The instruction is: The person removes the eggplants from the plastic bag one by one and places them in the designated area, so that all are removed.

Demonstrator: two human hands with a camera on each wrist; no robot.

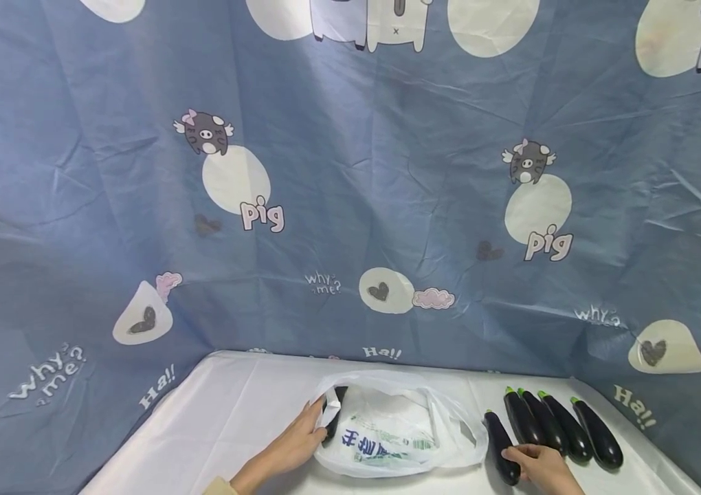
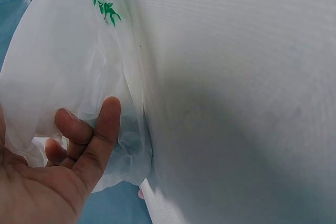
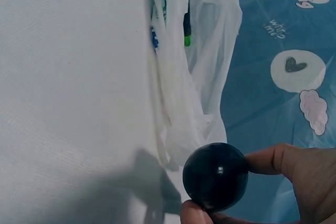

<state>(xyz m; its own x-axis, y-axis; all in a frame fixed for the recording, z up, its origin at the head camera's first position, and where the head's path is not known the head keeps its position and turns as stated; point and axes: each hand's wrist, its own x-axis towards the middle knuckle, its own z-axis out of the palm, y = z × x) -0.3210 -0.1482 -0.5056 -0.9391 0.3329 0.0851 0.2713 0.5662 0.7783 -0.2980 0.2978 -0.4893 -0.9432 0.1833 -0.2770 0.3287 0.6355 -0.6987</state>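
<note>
My right hand pinches a dark eggplant near its lower end, just right of the bag; its green-tipped end points away from me. In the right wrist view its round dark end shows between thumb and fingers. A white plastic bag with blue and green print lies on the table, mouth gaping. With fingers curled at the bag's left rim, my left hand grips the plastic. Inside the bag, beside that hand, another eggplant is partly visible; the right wrist view shows its green stem.
Several more eggplants lie in a slanted row to the right, the nearest being one eggplant and the farthest another. They rest on a white-covered table. A blue printed curtain hangs right behind its far edge.
</note>
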